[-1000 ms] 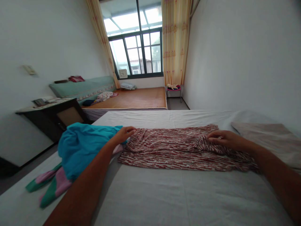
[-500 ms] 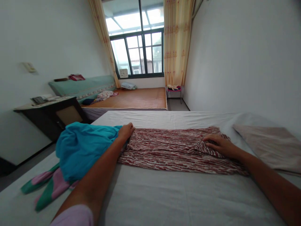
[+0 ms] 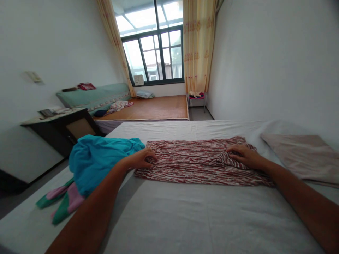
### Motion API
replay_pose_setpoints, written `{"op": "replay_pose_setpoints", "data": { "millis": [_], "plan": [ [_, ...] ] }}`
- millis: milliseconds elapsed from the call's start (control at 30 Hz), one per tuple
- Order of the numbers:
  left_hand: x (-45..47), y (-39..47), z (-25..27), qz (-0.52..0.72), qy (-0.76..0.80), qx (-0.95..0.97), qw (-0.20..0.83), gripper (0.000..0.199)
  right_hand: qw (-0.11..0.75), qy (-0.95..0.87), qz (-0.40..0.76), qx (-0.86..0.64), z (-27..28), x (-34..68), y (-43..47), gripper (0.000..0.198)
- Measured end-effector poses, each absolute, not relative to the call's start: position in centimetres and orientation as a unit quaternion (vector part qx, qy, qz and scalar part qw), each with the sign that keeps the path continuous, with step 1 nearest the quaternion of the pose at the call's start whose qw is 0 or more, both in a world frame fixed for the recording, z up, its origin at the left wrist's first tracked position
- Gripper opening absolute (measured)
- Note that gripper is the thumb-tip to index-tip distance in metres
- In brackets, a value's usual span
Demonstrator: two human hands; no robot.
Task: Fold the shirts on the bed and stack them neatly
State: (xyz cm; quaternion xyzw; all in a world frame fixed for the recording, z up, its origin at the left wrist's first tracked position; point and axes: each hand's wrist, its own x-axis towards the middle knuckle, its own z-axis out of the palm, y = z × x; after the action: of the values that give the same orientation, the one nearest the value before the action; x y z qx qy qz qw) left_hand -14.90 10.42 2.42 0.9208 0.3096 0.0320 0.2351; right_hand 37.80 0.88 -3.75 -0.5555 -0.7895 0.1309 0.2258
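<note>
Cloth, striped dark red and white [image 3: 185,150]: lies left to right across a white sheet [image 3: 169,215], mostly flat, bunched towards its right end. Left hand [image 3: 145,158]: rests on the cloth's left end, fingers bent, thumb slightly apart; cannot tell whether it pinches fabric. Right hand [image 3: 242,155]: lies over the bunched part, fingers curled; cannot tell whether it grips. Turquoise cloth [image 3: 97,158]: heaped to the left, just beside the left hand, pink-and-green fabric [image 3: 75,197] showing from its near side. Beige cloth [image 3: 299,151]: spread flat, far right. Bed with brown mat [image 3: 159,107]: stands beyond, below a window [image 3: 152,58].
</note>
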Motion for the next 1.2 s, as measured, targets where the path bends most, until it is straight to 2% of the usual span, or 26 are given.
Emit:
{"op": "replay_pose_setpoints", "data": {
  "millis": [100, 167, 267, 333, 433, 533, 667, 933, 1067, 1200],
  "plan": [
    [-16.6, 10.3, 1.8, 0.079, 0.366, 0.906, 0.195, 0.027, 0.230, -0.787, 0.135, -0.557, -3.3, 37.6, 0.7, 0.037],
    [-17.3, 10.7, 1.6, 0.066, 0.407, 0.893, 0.181, 0.028, 0.226, -0.787, 0.139, -0.557, -2.8, 37.4, 0.5, 0.036],
    [-17.6, 10.9, 2.2, 0.011, 0.382, 0.899, 0.213, 0.028, 0.235, -0.773, 0.128, -0.575, -1.6, 36.9, 0.2, 0.034],
    [-17.5, 10.6, 2.7, 0.017, 0.364, 0.903, 0.226, 0.028, 0.261, -0.760, 0.109, -0.586, -0.8, 36.2, -0.2, 0.036],
    [-17.3, 10.2, 3.2, 0.039, 0.472, 0.872, 0.126, 0.029, 0.262, -0.774, 0.141, -0.559, -0.1, 34.6, -0.6, 0.038],
    [-17.1, 10.0, 3.0, -0.019, 0.578, 0.816, 0.019, 0.038, 0.219, -0.810, 0.192, -0.510, -0.2, 33.1, -0.9, 0.037],
    [-15.7, 9.3, 2.4, -0.071, 0.608, 0.791, 0.005, 0.048, 0.221, -0.821, 0.189, -0.491, -0.9, 32.8, -0.7, 0.035],
    [-12.6, 7.6, 1.0, -0.063, 0.629, 0.772, -0.063, 0.046, 0.221, -0.829, 0.190, -0.477, -1.1, 33.9, -0.5, 0.030],
    [-12.8, 8.2, 0.3, -0.027, 0.633, 0.772, -0.051, 0.038, 0.229, -0.821, 0.178, -0.492, -1.1, 34.6, -0.4, 0.028],
    [-13.4, 9.1, 0.3, -0.019, 0.649, 0.760, 0.025, 0.041, 0.267, -0.785, 0.131, -0.544, -0.7, 35.9, 0.0, 0.029]
  ]
}}
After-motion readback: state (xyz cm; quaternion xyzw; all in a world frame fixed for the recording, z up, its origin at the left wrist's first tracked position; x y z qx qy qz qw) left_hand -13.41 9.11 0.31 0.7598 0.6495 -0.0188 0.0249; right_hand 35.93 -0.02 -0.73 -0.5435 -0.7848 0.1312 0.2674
